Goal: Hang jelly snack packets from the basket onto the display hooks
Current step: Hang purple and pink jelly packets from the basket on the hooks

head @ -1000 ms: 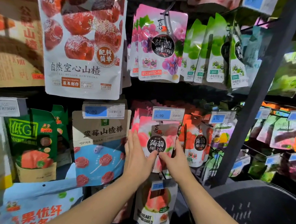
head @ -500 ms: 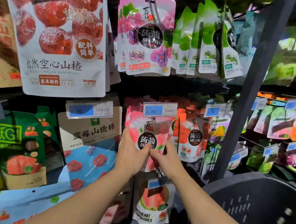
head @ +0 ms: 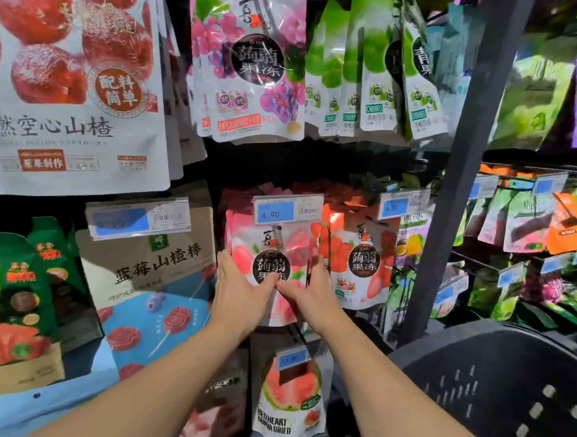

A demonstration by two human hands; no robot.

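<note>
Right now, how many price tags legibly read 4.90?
2. One price tag hangs above the held peach jelly packet; the second price tag sits above the strawberry packet to its right. Other tags are too blurred to read.

I note one pink peach jelly packet [head: 279,241] upright, fronting its matching stack mid-rack; dark perforated basket [head: 492,393] lower right.
</note>
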